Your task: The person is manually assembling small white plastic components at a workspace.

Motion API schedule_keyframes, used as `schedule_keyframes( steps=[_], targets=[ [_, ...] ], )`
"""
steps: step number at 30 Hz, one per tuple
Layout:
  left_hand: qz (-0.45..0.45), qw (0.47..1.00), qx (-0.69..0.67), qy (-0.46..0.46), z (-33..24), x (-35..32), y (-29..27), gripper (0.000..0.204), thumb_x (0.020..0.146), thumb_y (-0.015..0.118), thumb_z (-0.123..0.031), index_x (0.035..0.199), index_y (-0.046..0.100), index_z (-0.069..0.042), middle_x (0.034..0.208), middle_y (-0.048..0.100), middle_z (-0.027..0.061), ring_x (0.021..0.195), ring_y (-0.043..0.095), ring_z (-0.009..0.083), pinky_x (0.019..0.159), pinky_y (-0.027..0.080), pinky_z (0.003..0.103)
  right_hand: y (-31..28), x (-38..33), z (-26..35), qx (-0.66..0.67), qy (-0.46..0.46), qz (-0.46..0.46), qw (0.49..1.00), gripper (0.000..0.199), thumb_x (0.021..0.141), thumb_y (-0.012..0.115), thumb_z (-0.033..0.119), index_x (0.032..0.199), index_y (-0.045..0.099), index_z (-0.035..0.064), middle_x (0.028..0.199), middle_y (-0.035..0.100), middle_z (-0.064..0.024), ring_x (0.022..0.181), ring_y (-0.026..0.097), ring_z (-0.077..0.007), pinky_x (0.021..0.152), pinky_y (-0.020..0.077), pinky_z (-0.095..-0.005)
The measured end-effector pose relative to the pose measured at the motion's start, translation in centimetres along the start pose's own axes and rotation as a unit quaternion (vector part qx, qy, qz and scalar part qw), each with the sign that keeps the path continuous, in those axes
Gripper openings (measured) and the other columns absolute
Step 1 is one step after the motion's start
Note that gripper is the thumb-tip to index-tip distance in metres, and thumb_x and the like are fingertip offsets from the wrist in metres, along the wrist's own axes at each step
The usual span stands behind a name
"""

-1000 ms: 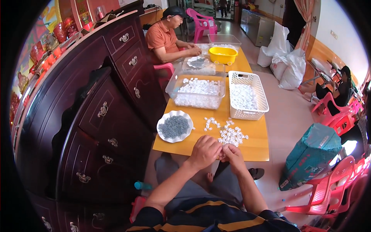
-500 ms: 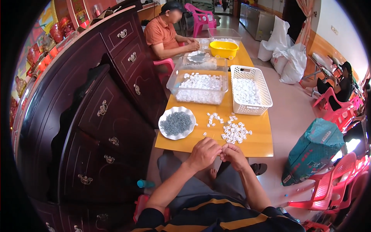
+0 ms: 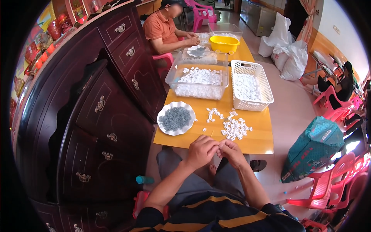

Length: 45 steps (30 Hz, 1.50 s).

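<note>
My left hand [image 3: 201, 151] and my right hand [image 3: 232, 152] meet at the table's near edge, fingers pinched together. A thin, pale stick [image 3: 212, 132] pokes up from my left fingers. Whatever is pinched between the hands is too small and hidden to make out. Just beyond my fingers lies a loose pile of small white oval plastic pieces with holes [image 3: 235, 128], with a few more scattered to its left. Left of these stands a white wavy-rimmed plate [image 3: 161, 130] heaped with small grey-blue pieces [image 3: 176, 118].
On the yellow table [image 3: 185, 141] stand a clear bin [image 3: 170, 79] and a white perforated basket [image 3: 266, 98], both holding white pieces. Farther off are a yellow tub [image 3: 224, 45] and a seated person [image 3: 160, 31]. Dark cabinets [image 3: 116, 104] flank the left; a teal bag [image 3: 313, 149] stands right.
The whole view has shifted slightly, so the table sits a little higher. My hands stay pinched together at the same edge, with only a slight finger shift.
</note>
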<state>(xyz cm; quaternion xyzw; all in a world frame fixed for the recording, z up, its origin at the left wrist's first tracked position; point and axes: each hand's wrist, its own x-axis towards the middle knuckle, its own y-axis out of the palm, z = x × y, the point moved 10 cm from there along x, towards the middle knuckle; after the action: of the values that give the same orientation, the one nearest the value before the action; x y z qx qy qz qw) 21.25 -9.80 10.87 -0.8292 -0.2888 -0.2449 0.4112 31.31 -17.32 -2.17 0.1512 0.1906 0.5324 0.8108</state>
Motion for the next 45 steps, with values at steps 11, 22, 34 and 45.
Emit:
schedule_keyframes(
  steps=[11,22,34,45],
  targets=[
    [0.001,0.992,-0.01,-0.125,2.3,-2.5,0.1,0.009,0.091,0.068,-0.013,0.087,0.066,-0.005,0.085,0.068,0.0115,0.085,0.066,0.0345,0.074,0.052,0.045,0.5,0.2,-0.2,-0.115,-0.127,-0.044,0.984,0.017,0.105,0.064,0.02,0.1,0.066,0.0028,0.088,0.068,-0.0009,0.078,0.062,-0.0076,0.072,0.0512,-0.0228],
    [0.002,0.98,-0.054,-0.19,4.2,-5.4,1.0,0.011,0.097,0.061,-0.013,0.096,0.06,-0.002,0.088,0.067,0.0173,0.088,0.065,0.0392,0.076,0.051,0.047,2.0,-1.0,0.7,-0.269,-0.19,-0.091,0.94,0.014,0.102,0.065,0.012,0.096,0.066,-0.0009,0.08,0.067,-0.0007,0.074,0.06,-0.0066,0.068,0.0507,-0.0244],
    [-0.034,0.974,-0.088,-0.208,4.2,-7.0,0.4,0.008,0.092,0.067,-0.01,0.095,0.065,-0.003,0.085,0.071,0.0152,0.079,0.071,0.0349,0.069,0.055,0.041,2.3,-1.0,-3.1,-0.129,-0.11,-0.074,0.983,0.017,0.106,0.06,0.018,0.097,0.062,0.0038,0.082,0.062,0.0015,0.074,0.057,-0.006,0.067,0.0482,-0.0223],
    [-0.057,0.946,-0.129,-0.291,6.0,-9.1,2.0,0.009,0.091,0.067,-0.01,0.093,0.067,0.0,0.08,0.073,0.0135,0.072,0.074,0.0226,0.066,0.057,0.035,1.5,-2.0,-3.9,-0.174,-0.15,-0.147,0.962,0.015,0.103,0.063,0.015,0.095,0.063,0.0023,0.08,0.064,0.0003,0.074,0.06,-0.0083,0.068,0.0496,-0.025]
  ],
)
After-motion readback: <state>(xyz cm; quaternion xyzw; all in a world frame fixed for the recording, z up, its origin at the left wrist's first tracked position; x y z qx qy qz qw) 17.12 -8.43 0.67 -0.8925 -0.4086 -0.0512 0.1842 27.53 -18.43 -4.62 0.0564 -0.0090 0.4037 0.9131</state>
